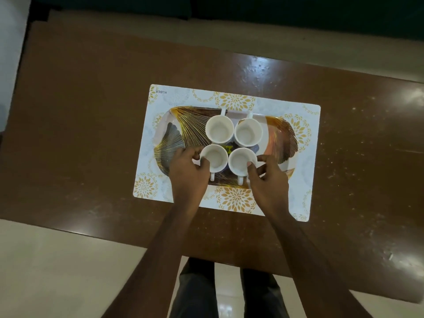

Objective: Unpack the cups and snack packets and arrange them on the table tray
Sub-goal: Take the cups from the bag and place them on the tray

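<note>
Several white cups stand upright in a square on the leaf-patterned tray. The two far cups have handles pointing away from me. My left hand grips the near left cup at its left rim and side. The fingers of my right hand pinch the right rim of the near right cup. Both near handles point toward me. A dark and yellow label shows on the tray between the cups. No snack packet is visible.
The tray lies on a white and gold floral placemat on a brown glossy table. Pale floor and my legs show below the near table edge.
</note>
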